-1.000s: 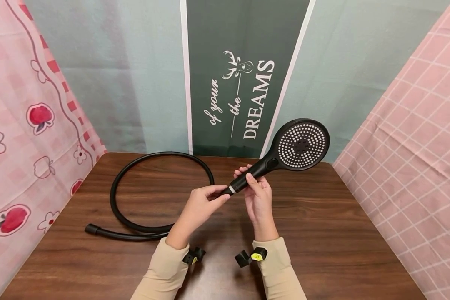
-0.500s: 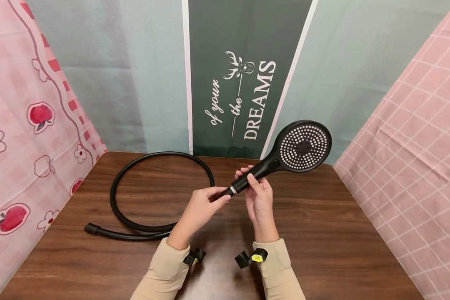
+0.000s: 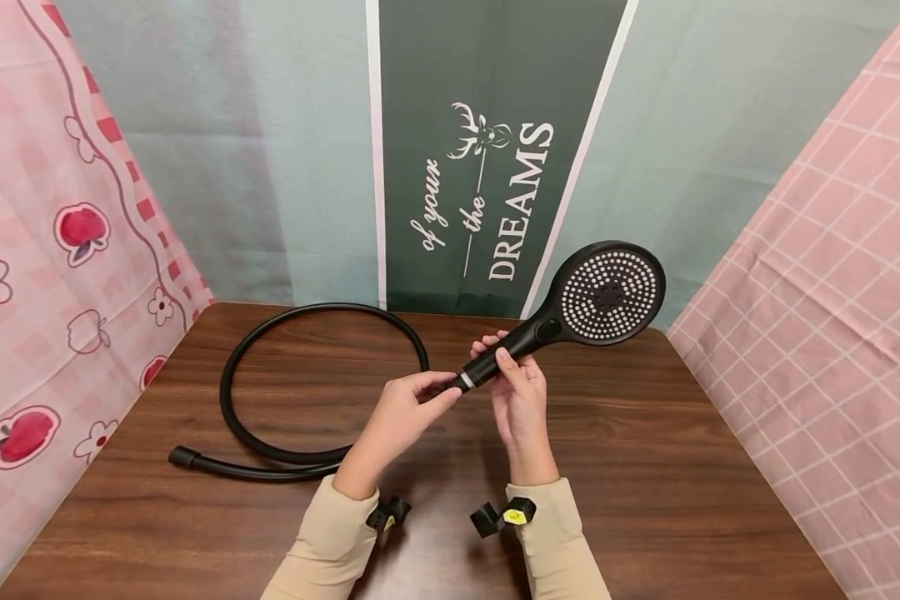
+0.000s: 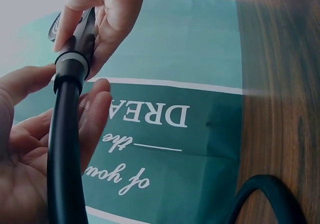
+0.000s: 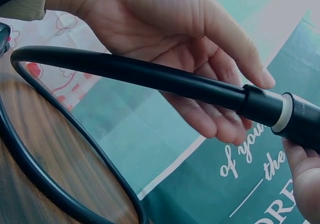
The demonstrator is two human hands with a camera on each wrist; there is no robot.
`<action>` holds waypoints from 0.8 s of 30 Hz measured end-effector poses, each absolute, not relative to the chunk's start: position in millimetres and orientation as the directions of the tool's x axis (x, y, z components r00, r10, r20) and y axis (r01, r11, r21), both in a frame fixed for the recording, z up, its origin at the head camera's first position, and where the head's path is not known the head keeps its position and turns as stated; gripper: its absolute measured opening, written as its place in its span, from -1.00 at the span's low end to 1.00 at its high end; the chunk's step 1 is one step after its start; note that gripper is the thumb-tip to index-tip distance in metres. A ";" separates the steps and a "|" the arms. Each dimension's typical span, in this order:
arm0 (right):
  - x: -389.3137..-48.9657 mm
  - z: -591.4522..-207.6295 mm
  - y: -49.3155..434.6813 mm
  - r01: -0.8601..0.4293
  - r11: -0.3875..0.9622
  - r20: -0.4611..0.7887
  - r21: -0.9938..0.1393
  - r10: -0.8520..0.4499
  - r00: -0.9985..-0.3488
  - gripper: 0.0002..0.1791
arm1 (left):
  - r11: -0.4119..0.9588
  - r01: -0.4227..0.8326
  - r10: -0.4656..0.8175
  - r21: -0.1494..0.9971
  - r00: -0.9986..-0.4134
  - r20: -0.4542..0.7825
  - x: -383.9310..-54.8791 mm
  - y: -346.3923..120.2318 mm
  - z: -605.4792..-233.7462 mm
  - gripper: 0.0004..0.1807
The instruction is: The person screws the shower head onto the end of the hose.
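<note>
Black hose (image 3: 292, 457) lay looped on the left of the wooden table (image 3: 667, 483), free end far left, its other end raised and pinched at the connector between thumb and fingers of the left hand (image 3: 405, 412). White ring (image 3: 466, 381) showed at the joint, then the right hand (image 3: 520, 400) gripped the handle of the black shower head (image 3: 609, 296), tilted up rightward above the table, nozzle face visible.

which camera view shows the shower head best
The head view, where the shower head shows its entire spray face. Left wrist: part of its handle and a sliver of face; right wrist: only the handle's end.
</note>
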State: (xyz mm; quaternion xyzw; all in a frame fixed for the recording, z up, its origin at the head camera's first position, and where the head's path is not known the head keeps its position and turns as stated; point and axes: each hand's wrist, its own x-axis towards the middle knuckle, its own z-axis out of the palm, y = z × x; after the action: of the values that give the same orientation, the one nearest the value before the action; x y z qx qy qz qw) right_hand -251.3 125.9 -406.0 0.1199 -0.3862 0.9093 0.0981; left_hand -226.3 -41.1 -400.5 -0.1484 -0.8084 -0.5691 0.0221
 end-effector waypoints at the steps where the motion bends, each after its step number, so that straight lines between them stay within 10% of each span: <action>1: -251.1 -405.8 125.9 -0.272 -0.682 0.295 -0.679 0.086 -0.952 -0.82 | 0.309 0.261 0.216 0.914 -0.956 0.199 -226.5 -41.5 -400.5 -0.69; 24: -248.5 -405.4 126.5 -0.272 -0.681 0.298 -0.680 0.082 -0.951 -0.81 | 0.302 0.276 0.216 0.913 -0.952 0.216 -222.5 -38.8 -399.2 -0.75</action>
State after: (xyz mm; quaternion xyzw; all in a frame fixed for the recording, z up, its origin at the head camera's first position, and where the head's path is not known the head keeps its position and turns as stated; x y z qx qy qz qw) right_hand -248.5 126.5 -405.4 0.1224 -0.3874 0.9085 0.0973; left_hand -222.5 -38.8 -399.2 -0.1523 -0.8063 -0.5710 0.0263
